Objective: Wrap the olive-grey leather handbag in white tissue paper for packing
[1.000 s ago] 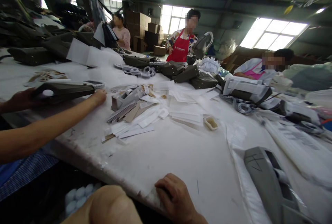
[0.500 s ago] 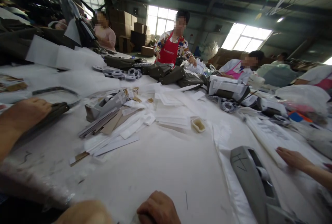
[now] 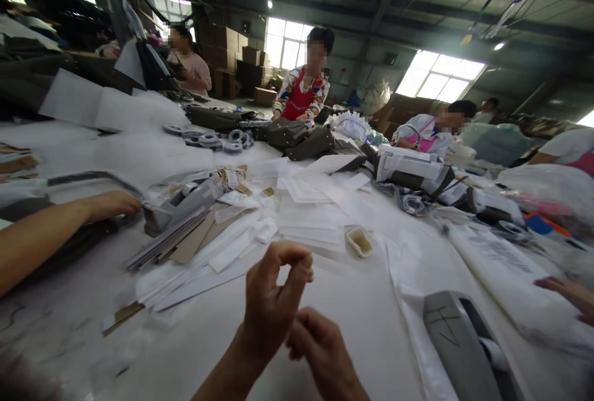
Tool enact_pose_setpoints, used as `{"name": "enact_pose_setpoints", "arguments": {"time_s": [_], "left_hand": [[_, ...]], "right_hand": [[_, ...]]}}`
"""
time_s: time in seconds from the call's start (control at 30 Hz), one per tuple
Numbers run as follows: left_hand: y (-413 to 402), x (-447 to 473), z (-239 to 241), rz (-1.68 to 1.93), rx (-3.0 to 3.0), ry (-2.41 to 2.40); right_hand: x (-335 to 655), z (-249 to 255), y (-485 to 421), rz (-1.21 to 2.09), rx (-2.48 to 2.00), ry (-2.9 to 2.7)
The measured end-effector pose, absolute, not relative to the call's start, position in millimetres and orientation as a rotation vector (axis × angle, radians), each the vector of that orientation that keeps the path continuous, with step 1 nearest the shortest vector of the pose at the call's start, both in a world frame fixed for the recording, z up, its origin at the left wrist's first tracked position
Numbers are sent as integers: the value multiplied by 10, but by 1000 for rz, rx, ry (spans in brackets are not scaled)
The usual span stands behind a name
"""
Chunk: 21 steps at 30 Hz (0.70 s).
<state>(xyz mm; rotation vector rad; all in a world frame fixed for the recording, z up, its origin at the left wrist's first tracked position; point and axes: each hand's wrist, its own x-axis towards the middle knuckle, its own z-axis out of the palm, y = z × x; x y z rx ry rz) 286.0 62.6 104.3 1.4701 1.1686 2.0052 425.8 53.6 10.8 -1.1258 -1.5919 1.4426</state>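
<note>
My left hand point(image 3: 271, 296) is raised over the white tabletop point(image 3: 362, 320), its thumb and forefinger pinched together. Anything between those fingertips is too small to make out. Just below and to its right, my right hand point(image 3: 322, 345) is closed with curled fingers, close to the left wrist. Whether it holds something is hidden. Beyond my hands lie a stack of white sheets point(image 3: 309, 221) and a small tub point(image 3: 359, 242) with yellowish contents. Left of them is a pile of white and brown strips point(image 3: 199, 265).
A grey tape dispenser point(image 3: 457, 333) marked with pen stands at right. A co-worker's arm point(image 3: 51, 234) reaches in from the left over dark fabric; another person's hand point(image 3: 566, 293) rests by a plastic-wrapped pack point(image 3: 501, 277). Dark bags point(image 3: 310, 141) lie across the table.
Both my hands have risen from the near table edge towards the middle, close together. The co-worker's hand at left has moved right; the hand at far right has shifted right.
</note>
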Motion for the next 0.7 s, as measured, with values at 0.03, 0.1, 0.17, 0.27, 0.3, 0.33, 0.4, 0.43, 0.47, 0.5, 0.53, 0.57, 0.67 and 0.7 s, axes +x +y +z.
{"name": "enact_pose_setpoints", "arguments": {"time_s": [0.03, 0.1, 0.17, 0.27, 0.3, 0.33, 0.4, 0.43, 0.47, 0.5, 0.53, 0.57, 0.67, 0.7], "left_hand": [[780, 2879, 931, 1895, 1395, 1208], [1067, 2887, 643, 1737, 1209, 1263], [1276, 2879, 346, 1590, 1146, 1299], [1410, 2881, 42, 1430, 1133, 1290], [1418, 2889, -10, 1399, 1137, 1276], [1417, 2899, -43, 1378, 1142, 1264], [1403, 2925, -77, 1361, 1164, 1267], [1397, 2939, -91, 1354, 1180, 1278], [1394, 2952, -108, 1346, 1200, 1291], [1395, 2965, -131, 1337, 1224, 1303], [1400, 2977, -159, 1331, 1247, 1314], [1406, 2989, -190, 1326, 1268, 1321], [1426, 3025, -276, 1336, 1296, 1319], [1429, 3037, -296, 1342, 1294, 1313]], "right_hand": [[4304, 265, 738, 1434, -1161, -1495], [4371, 574, 1184, 1342, -1179, -1364], [4390, 847, 1644, 1257, -1157, -1287], [4309, 1134, 2294, 1231, -1091, -1234], [4253, 1197, 2497, 1245, -1063, -1216], [4184, 1248, 2694, 1263, -1038, -1193], [4025, 1327, 3068, 1277, -1012, -1130], [3943, 1364, 3245, 1270, -1019, -1085], [3866, 1404, 3415, 1270, -1034, -1029], [3796, 1451, 3578, 1288, -1043, -962], [3737, 1503, 3732, 1324, -1036, -891], [3691, 1558, 3877, 1374, -1011, -821], [3630, 1680, 4251, 1468, -895, -653], [3635, 1683, 4352, 1462, -890, -602]]}}
